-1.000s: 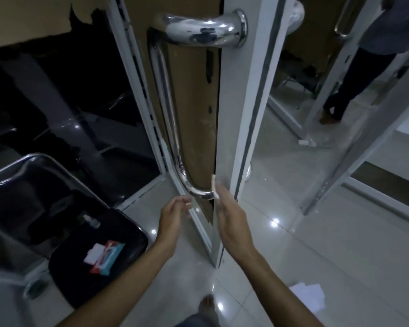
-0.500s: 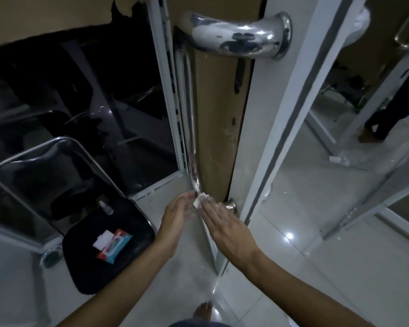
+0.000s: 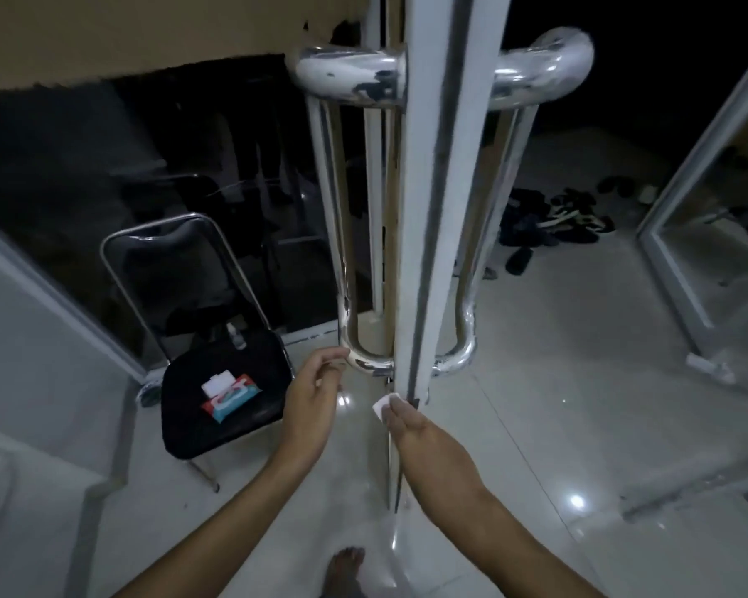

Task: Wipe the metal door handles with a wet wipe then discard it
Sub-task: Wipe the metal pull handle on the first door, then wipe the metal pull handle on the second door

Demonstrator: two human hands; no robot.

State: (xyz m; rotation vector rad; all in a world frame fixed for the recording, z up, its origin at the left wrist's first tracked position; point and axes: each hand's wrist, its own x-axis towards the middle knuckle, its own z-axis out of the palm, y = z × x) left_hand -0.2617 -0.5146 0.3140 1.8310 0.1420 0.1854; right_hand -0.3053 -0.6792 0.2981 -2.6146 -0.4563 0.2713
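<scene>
I look along the edge of an open white-framed door point(image 3: 441, 209). A long chrome pull handle point(image 3: 335, 217) runs down its left face and a matching chrome handle point(image 3: 499, 217) runs down its right face. My left hand point(image 3: 316, 399) has its fingertips at the lower bend of the left handle, fingers loosely curled. My right hand point(image 3: 411, 425) pinches a small folded white wet wipe point(image 3: 384, 403) just below the handle's lower mount, close to the door edge.
A black folding chair point(image 3: 217, 381) stands at the left with an open wet wipe pack point(image 3: 230, 392) and a small bottle point(image 3: 235, 334) on its seat. Several sandals point(image 3: 549, 222) lie on the tiled floor beyond the door. Another glass door frame point(image 3: 674, 252) stands at right. My bare foot point(image 3: 346, 571) shows below.
The view has swung round to the door's edge, so both handles show. My right hand has dropped with the wipe from the handle's lower bend to just under it.
</scene>
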